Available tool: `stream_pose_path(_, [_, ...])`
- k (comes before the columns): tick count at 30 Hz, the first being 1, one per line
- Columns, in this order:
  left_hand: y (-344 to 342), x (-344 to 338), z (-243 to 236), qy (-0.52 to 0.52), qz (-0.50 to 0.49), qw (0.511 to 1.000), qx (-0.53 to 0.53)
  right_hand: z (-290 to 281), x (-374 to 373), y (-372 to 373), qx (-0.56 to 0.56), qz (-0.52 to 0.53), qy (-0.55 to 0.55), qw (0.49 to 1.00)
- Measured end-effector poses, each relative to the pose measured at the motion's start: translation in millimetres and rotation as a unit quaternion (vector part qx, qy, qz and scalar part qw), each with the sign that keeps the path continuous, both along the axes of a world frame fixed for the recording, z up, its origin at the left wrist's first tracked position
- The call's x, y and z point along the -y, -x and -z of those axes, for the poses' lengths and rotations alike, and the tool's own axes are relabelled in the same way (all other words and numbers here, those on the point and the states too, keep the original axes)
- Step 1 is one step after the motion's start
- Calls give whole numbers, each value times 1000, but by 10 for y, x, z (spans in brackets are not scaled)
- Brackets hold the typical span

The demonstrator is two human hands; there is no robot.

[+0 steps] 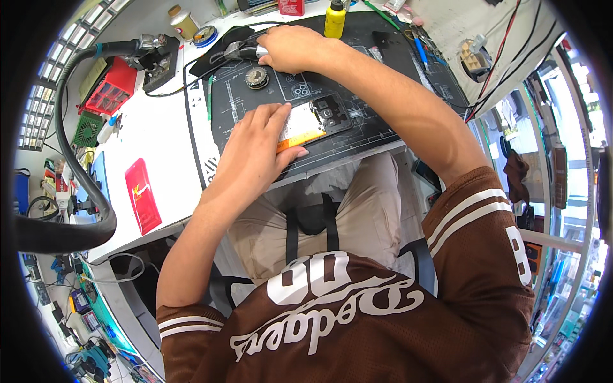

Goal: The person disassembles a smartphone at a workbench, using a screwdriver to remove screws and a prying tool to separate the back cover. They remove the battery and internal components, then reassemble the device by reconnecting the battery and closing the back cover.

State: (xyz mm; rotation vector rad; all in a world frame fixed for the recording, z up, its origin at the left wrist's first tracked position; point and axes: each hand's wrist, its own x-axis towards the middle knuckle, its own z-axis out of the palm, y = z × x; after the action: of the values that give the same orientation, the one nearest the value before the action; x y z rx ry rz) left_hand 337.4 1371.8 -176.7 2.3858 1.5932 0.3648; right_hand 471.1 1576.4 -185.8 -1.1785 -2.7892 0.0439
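Note:
My left hand (262, 134) grips the left side of an opened phone (329, 112) lying on a dark printed work mat (242, 108), fingers over its silver and orange battery (300, 127) and thumb at the near edge. The phone's dark inner parts show on its right. My right hand (287, 48) is at the back of the mat, fingers closed around the metal end of a black handheld tool (239, 50) with a cord, probably a hot-air handle. A round metal piece (257, 78) lies between my hands.
A yellow bottle (334, 19), a round tin (205, 36) and a blue tool (420, 51) are at the back. On the white bench (159, 121) lie a red pouch (142, 195) and red holder (108, 86). A thick black hose (96, 198) arches at left; cables hang at right.

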Motion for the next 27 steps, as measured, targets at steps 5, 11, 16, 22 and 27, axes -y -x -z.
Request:
stream_pose_path(5, [2,-223,-136,75,-7,997,-7,-500,294,-251,-4,52,61,997])
stream_pose_path(11, [-29,-561,-246,183,7,981,-65,-671,1036,-1161,-339,128,105,926])
stream_pose_path(16, [-58,-728,-227,227,22,971,-66,-219,1706,-1580,-548,203,256,770])
stream_pose_path(22, [158,-915,-141,402,46,886,226,-54,2165,-1419,-540,238,371,717])
stream_pose_path(27, [-102,-340,-388,180,-65,925,327,218,2218,-1042,-616,195,399,650])
